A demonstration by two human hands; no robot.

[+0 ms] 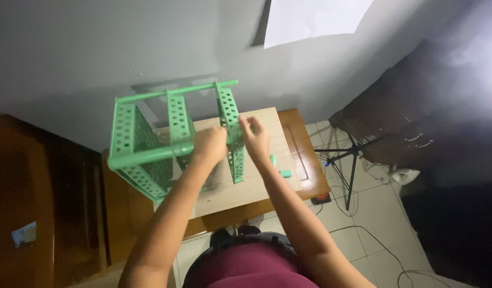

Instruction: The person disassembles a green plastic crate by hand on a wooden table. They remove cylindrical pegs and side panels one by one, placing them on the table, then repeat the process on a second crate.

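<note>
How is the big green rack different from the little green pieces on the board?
The green rack is big, tall and full of holes; the little green pieces are small and plain. Both the left hand and right hand hold the rack; the pieces lie loose, untouched. Both are the same green.

You get one view only, from the camera on your head. It looks steeply down over your forearms at the pale surface [256,186] below, close enough that it fills the centre, with wall above and tiled floor [374,245] to the right.
</note>
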